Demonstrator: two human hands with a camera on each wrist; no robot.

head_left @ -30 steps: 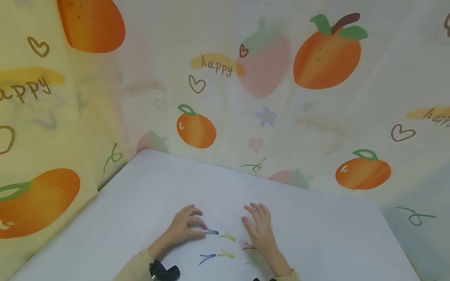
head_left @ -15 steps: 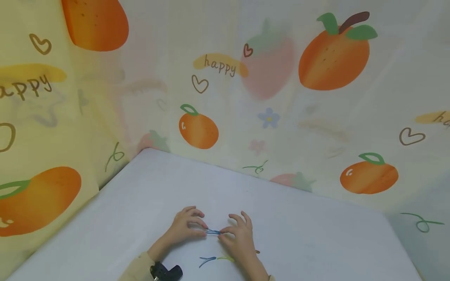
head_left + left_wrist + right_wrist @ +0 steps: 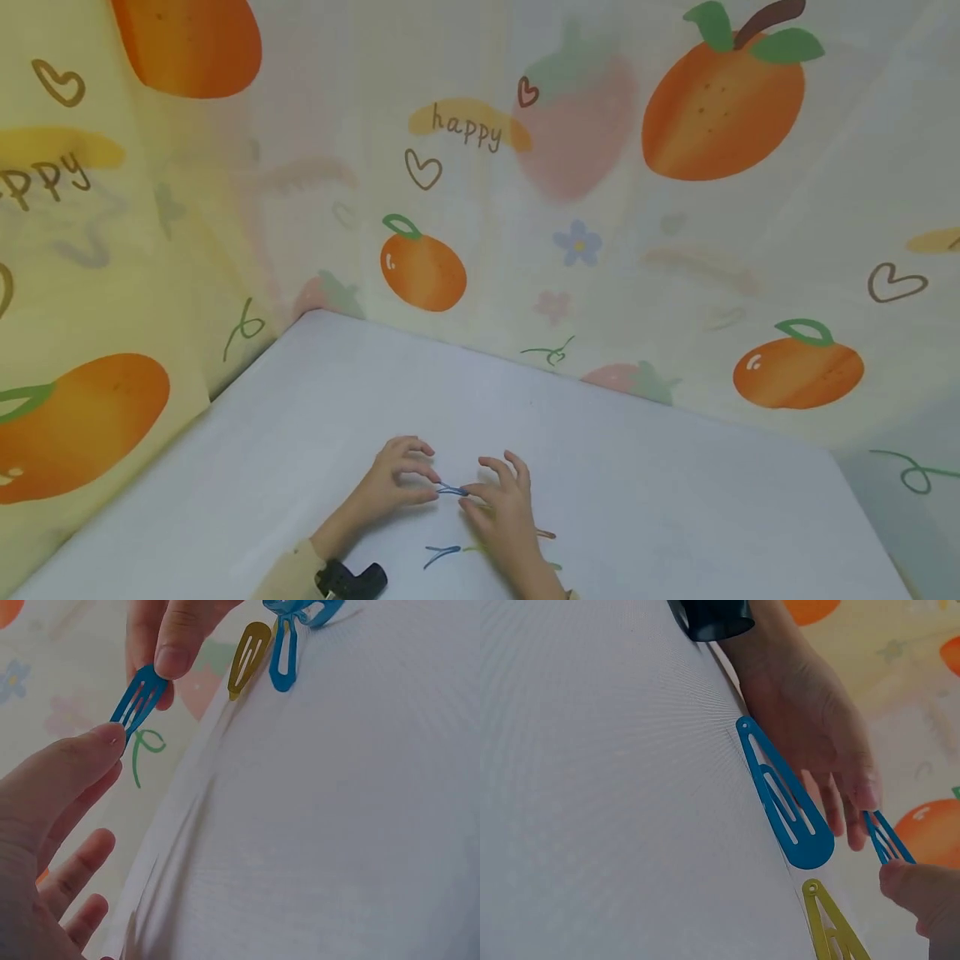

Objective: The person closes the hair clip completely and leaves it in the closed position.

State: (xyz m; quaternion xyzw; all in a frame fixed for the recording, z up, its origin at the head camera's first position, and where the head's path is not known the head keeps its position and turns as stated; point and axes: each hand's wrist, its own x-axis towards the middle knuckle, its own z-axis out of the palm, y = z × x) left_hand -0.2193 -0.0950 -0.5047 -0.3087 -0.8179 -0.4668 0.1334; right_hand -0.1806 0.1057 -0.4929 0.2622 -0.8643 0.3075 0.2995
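Thumb and forefinger of my left hand (image 3: 396,477) pinch the held clip (image 3: 452,490), a blue one, at its nine o'clock end. At six o'clock from it lies a blue clip (image 3: 793,791) on the table (image 3: 675,500), its arms parted in a V toward nine o'clock; I judge that one dealt with, though nothing shown proves it. The held clip sits between my two hands, off to the upper middle of the row. I judge work on it under way and unfinished, since both my grips are on it; whether it is snapped open or flat I cannot tell. Toward five o'clock a yellow clip (image 3: 472,548) lies partly behind my wrist, and another yellow (image 3: 250,658) rests nearer my fingers. My right hand (image 3: 506,510) pinches the held clip's three o'clock end between thumb and forefinger, the other fingers raised clear. Past it, toward four o'clock, a brown clip (image 3: 546,533) pokes out, and a little below, a sliver of a green clip (image 3: 556,567). Neither yellow, nor the brown, nor the green is in my grip; how far each has been handled I cannot tell.
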